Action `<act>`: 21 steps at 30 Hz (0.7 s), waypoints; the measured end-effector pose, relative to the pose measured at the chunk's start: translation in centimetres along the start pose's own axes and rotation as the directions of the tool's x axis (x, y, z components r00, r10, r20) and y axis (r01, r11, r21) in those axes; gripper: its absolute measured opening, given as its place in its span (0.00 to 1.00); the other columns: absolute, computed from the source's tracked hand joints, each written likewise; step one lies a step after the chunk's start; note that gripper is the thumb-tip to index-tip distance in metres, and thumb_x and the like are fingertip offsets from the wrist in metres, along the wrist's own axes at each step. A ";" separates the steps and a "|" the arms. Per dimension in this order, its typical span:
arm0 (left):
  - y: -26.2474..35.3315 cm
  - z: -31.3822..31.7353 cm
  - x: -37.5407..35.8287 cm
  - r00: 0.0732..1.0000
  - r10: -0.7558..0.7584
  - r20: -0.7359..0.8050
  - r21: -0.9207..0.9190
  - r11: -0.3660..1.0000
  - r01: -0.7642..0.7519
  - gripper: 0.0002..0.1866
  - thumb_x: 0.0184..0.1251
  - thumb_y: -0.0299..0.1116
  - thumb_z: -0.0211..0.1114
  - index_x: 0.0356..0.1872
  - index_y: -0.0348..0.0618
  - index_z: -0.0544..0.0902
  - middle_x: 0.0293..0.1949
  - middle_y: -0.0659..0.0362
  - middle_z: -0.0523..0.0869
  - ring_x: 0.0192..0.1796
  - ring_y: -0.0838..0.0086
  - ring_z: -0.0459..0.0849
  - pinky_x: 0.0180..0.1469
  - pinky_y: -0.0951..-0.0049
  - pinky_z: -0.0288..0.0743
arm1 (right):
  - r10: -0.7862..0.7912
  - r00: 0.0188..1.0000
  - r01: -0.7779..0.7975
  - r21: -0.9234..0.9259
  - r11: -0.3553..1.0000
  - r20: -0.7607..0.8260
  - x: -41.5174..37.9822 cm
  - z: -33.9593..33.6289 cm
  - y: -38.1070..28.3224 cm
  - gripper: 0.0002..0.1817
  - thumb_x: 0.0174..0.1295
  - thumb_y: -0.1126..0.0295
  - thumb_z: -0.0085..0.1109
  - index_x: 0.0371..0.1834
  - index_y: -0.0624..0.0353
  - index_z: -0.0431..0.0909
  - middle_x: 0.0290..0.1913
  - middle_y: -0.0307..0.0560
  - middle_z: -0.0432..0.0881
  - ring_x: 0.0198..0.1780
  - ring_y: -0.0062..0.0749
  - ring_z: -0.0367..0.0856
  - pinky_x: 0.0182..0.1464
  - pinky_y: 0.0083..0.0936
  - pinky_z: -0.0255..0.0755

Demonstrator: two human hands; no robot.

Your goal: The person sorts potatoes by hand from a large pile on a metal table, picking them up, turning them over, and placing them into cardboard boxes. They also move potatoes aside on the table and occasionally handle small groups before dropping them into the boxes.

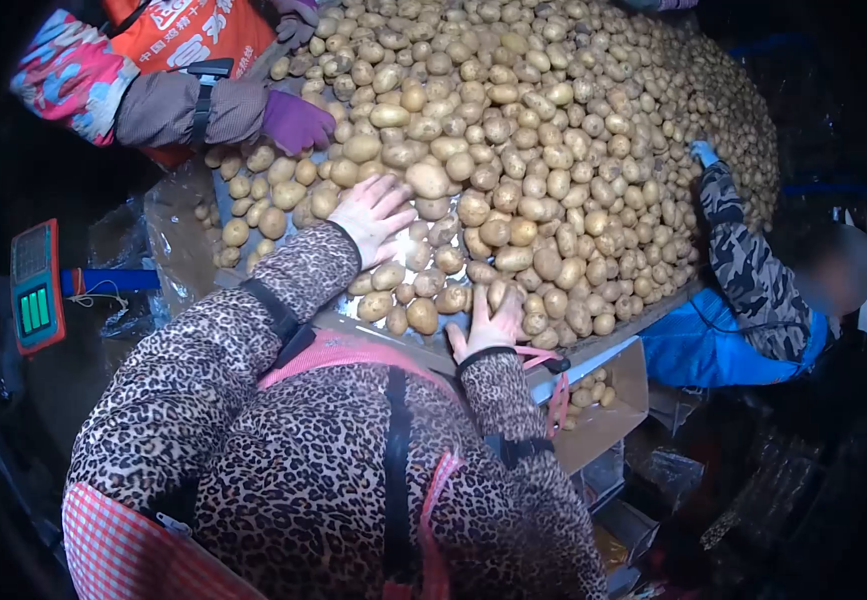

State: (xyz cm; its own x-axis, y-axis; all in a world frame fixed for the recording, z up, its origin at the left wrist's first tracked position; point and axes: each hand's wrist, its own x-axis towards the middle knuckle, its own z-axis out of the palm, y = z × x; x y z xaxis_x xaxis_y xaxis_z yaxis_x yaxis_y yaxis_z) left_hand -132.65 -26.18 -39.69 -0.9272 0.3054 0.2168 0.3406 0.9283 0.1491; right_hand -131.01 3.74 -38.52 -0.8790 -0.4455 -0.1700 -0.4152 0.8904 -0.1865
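Note:
A large heap of potatoes (554, 150) covers the table in front of me. My left hand (374, 218) lies over potatoes near the middle of the heap's near side, palm down with its fingers spread. Closer to the table's near edge, my right hand (491, 325) rests on potatoes with its fingers apart, and one potato (498, 294) shows at its fingertips. Between the two hands a loose patch of potatoes (422, 316) lies on the bright table surface. What sits under each palm is hidden.
At upper left, a person's purple glove (297, 122) touches the potatoes. A person in camouflage sleeves reaches in from the right with a blue glove (704, 152). A cardboard box (626, 400) holding potatoes stands below the right edge. Far left is a red scale display (38, 287).

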 end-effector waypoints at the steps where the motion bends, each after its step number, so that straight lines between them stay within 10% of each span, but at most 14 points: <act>1: 0.1 -0.2 -1.4 1.000 -0.016 -0.015 -0.013 1.000 0.016 0.32 0.50 0.45 0.68 0.59 0.50 0.78 0.66 0.48 0.71 0.70 0.50 0.66 0.72 0.45 0.59 | -0.033 0.998 0.033 -0.009 0.999 0.045 -0.1 1.0 -0.6 0.48 0.52 0.51 0.67 0.75 0.57 0.58 0.76 0.69 0.49 0.75 0.71 0.47 0.76 0.59 0.43; 7: -3.4 -2.8 -6.7 0.996 -0.073 0.050 0.008 0.997 0.072 0.23 0.52 0.41 0.68 0.53 0.55 0.83 0.67 0.41 0.69 0.69 0.42 0.66 0.70 0.44 0.62 | -0.108 0.982 0.127 -0.117 0.985 0.157 3.3 2.1 -5.5 0.52 0.50 0.60 0.66 0.78 0.58 0.49 0.80 0.53 0.47 0.74 0.77 0.48 0.74 0.69 0.36; 11: -7.1 -3.8 -9.4 0.939 -0.340 0.045 0.136 0.934 0.332 0.22 0.54 0.40 0.67 0.53 0.56 0.83 0.67 0.41 0.69 0.70 0.43 0.65 0.70 0.43 0.59 | -0.304 0.951 0.307 -0.056 0.950 0.057 4.4 3.1 -6.9 0.45 0.49 0.64 0.65 0.76 0.39 0.58 0.78 0.40 0.55 0.73 0.75 0.53 0.73 0.71 0.40; 18: -4.2 -4.7 0.5 0.935 0.098 -0.341 -0.037 0.992 -0.117 0.21 0.51 0.36 0.67 0.50 0.45 0.81 0.57 0.46 0.77 0.64 0.49 0.72 0.63 0.43 0.66 | -0.442 0.897 0.414 0.320 0.852 0.016 0.3 0.1 -1.5 0.35 0.55 0.73 0.57 0.71 0.50 0.65 0.71 0.57 0.64 0.68 0.61 0.66 0.70 0.49 0.62; 21: -2.0 0.0 6.5 0.975 -0.108 -0.193 -0.071 0.993 0.096 0.29 0.58 0.48 0.62 0.62 0.50 0.75 0.64 0.47 0.74 0.69 0.50 0.68 0.70 0.42 0.58 | -0.342 0.939 0.342 0.265 0.901 -0.050 -1.8 -0.9 0.2 0.33 0.56 0.72 0.56 0.69 0.52 0.66 0.68 0.64 0.67 0.61 0.60 0.73 0.62 0.47 0.70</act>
State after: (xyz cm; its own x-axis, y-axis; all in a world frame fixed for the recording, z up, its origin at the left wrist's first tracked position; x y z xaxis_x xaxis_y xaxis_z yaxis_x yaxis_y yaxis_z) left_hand -139.37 -26.09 -38.55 -0.9109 0.1562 0.3818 0.2601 0.9359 0.2377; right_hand -129.77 4.84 -37.39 -0.6950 -0.7175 -0.0470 -0.6130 0.6254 -0.4829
